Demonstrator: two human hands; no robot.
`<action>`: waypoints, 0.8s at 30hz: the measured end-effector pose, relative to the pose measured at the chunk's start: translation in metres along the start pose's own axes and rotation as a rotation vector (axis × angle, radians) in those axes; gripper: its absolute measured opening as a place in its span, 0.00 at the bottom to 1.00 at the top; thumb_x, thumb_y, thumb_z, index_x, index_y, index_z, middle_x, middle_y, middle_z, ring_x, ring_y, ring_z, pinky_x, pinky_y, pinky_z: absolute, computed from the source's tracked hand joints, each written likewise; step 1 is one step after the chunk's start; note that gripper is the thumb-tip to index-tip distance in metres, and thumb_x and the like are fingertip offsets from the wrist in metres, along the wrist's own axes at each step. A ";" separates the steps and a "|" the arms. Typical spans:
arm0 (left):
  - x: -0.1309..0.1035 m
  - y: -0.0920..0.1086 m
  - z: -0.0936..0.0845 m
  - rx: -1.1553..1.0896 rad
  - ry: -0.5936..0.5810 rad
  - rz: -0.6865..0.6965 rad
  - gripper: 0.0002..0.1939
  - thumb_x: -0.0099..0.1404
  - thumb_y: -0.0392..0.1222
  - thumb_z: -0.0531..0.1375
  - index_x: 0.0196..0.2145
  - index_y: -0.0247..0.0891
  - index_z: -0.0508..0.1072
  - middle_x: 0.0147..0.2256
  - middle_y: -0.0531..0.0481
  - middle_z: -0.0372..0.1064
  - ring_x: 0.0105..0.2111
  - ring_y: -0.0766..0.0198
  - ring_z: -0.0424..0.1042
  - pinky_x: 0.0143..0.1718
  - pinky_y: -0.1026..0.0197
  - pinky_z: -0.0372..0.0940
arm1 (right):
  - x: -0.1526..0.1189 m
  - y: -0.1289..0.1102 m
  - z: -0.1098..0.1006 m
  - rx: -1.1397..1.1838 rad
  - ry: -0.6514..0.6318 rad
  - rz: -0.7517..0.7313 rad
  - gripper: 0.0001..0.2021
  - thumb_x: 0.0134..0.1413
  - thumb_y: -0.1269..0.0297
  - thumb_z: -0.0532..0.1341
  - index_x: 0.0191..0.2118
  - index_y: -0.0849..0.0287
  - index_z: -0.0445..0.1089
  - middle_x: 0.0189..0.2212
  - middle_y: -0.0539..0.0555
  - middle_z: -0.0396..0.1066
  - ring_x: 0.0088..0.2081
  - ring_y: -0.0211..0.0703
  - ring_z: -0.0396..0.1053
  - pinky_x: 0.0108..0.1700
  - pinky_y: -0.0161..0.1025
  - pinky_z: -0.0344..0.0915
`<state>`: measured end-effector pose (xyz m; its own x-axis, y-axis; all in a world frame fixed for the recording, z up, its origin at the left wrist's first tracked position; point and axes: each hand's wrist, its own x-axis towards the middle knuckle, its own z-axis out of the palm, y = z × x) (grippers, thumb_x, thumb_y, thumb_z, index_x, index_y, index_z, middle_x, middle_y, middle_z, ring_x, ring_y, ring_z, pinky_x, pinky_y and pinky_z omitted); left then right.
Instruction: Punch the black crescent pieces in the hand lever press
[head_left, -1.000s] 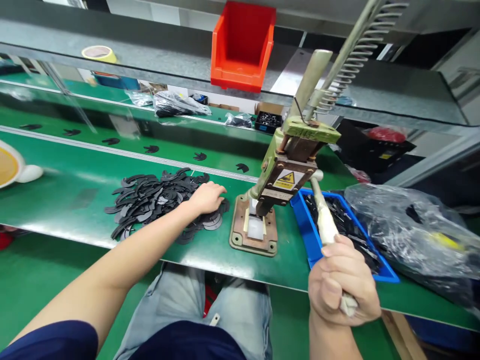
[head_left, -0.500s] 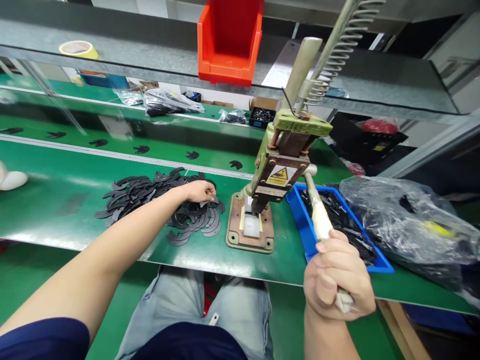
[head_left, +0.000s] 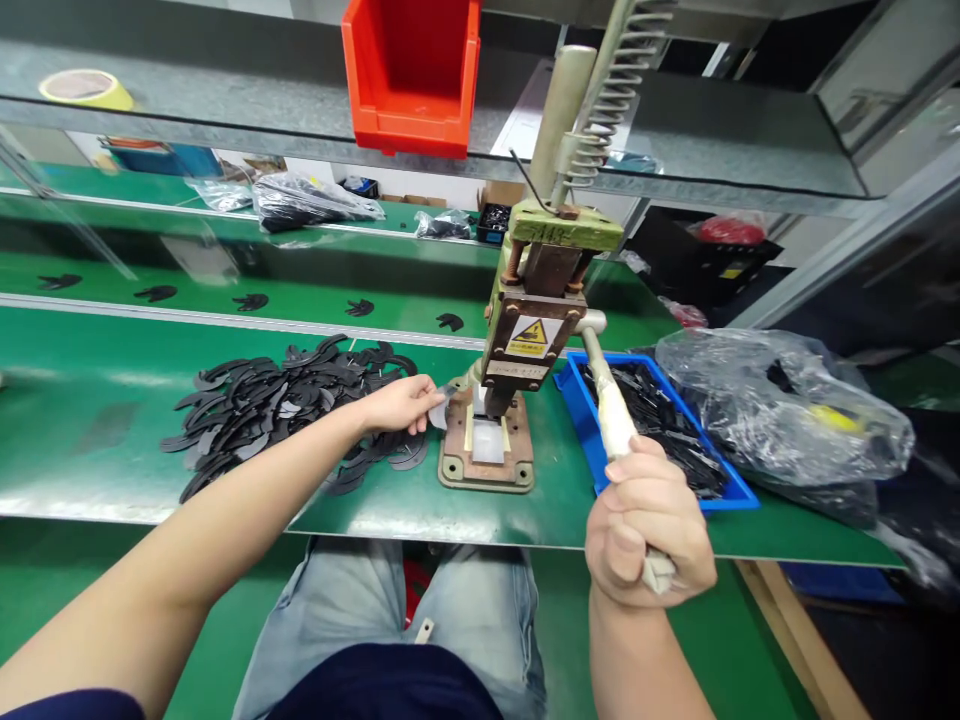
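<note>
My left hand pinches a curved dark plastic piece just left of the hand press. Behind that hand lies a heap of similar black curved pieces on the green bench. My right hand is wrapped round the press lever, whose grip is bound in pale tape. The press ram is over its base plate, where a light, shiny block sits. Whether the ram touches anything beneath it I cannot tell.
Right of the press stands a blue tray full of black parts, with a clear plastic bag beside it. Small black parts lie in a row on the green strip behind. A red bin hangs from the shelf above.
My left hand has moved right from the heap to the press's side, carrying a curved piece. My right hand stays on the lever. The whole view has shifted somewhat.
</note>
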<state>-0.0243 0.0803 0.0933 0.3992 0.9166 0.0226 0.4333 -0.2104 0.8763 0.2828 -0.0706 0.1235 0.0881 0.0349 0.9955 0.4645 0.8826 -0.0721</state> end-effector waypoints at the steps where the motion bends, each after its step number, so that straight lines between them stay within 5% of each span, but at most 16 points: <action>1: 0.003 0.001 0.011 -0.092 -0.006 0.009 0.25 0.68 0.65 0.64 0.37 0.40 0.65 0.22 0.54 0.74 0.19 0.66 0.72 0.22 0.66 0.64 | 0.000 0.000 0.000 -0.003 0.000 0.005 0.11 0.63 0.61 0.61 0.28 0.51 0.64 0.24 0.48 0.68 0.32 0.47 0.73 0.51 0.70 0.76; 8: 0.022 0.022 0.056 -0.401 0.004 -0.077 0.22 0.65 0.51 0.73 0.35 0.37 0.65 0.21 0.54 0.73 0.18 0.68 0.73 0.23 0.67 0.71 | 0.000 -0.001 0.000 0.004 -0.011 0.002 0.11 0.64 0.60 0.61 0.29 0.52 0.65 0.25 0.48 0.69 0.34 0.45 0.74 0.53 0.66 0.76; 24: 0.041 0.042 0.061 -0.275 -0.095 -0.339 0.15 0.70 0.46 0.67 0.49 0.40 0.70 0.18 0.58 0.67 0.14 0.68 0.68 0.19 0.69 0.66 | -0.001 0.003 0.003 0.041 0.041 -0.051 0.11 0.61 0.65 0.62 0.28 0.56 0.64 0.26 0.46 0.70 0.34 0.42 0.74 0.51 0.64 0.76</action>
<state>0.0595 0.0887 0.1016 0.3501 0.8801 -0.3208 0.3261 0.2065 0.9225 0.2814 -0.0661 0.1229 0.1012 -0.0291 0.9944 0.4325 0.9015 -0.0176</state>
